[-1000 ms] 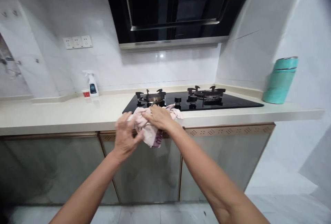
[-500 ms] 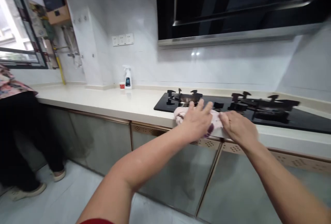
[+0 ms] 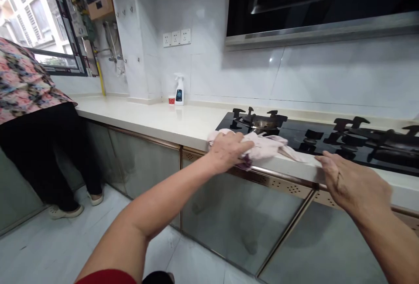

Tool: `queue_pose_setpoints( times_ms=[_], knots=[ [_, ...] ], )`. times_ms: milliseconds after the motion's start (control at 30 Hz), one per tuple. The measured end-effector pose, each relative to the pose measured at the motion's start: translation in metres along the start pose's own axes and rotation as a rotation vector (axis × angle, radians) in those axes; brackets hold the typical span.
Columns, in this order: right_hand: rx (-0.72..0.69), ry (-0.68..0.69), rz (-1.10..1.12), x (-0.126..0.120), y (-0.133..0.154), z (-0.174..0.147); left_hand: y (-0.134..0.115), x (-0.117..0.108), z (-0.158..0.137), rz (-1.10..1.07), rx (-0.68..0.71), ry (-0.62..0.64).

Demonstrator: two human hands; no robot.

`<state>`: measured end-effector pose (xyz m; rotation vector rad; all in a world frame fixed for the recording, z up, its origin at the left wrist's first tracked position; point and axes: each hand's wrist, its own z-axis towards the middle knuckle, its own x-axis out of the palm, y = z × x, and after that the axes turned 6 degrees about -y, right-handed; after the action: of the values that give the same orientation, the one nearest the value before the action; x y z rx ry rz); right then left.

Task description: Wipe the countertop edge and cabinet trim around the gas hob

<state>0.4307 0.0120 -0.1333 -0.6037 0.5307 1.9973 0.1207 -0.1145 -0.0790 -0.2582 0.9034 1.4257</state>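
A: Where was the cloth (image 3: 263,145)?

B: Bunched along the front of the pale counter (image 3: 170,120), overlapping the near edge of the black hob (image 3: 296,130). A purple part drooped over the lip at its seven o'clock; the nearer burner (image 3: 262,121) stood at its twelve.

A: And the hands?

B: The left hand (image 3: 229,147) lay on the cloth's nine o'clock side, fingers bent and gathered over the folds. The right hand (image 3: 356,183) was at the counter's edge, between three and four o'clock, thumb and fingertips drawn close. I couldn't tell whether they pinched anything.

A: How did the cloth look to handle?

B: Light and limp, I judged: nothing to break, but likely to ruck up under a push and skid on smooth glass. Whether it was damp, I couldn't tell.

A: Best hold?

B: The thick bunch at nine, under a full palm. The thin tail towards four seemed too floppy to steer by.
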Motion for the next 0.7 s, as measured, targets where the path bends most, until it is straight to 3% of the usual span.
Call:
queue_pose_setpoints(
  times_ms=[133,333,433,500,567,700],
  knots=[
    [-0.001,-0.037,0.003,0.001,0.004,-0.001,0.069,-0.009,-0.044,0.025,-0.163,0.051],
    [0.029,-0.011,-0.045,0.0,0.013,0.002,0.192,-0.035,-0.114,0.099,-0.494,0.232],
    [0.038,-0.059,-0.051,0.002,0.019,0.004,0.226,-0.044,-0.128,0.183,-0.61,0.314],
    [0.045,-0.131,-0.063,0.003,0.024,0.004,0.226,-0.046,-0.125,0.218,-0.591,0.345],
    [0.036,-0.191,-0.075,0.005,0.028,0.003,0.207,-0.044,-0.114,0.212,-0.508,0.352],
    [0.014,-0.246,-0.083,0.009,0.029,0.002,0.129,-0.029,-0.073,0.165,-0.265,0.28]
  ],
)
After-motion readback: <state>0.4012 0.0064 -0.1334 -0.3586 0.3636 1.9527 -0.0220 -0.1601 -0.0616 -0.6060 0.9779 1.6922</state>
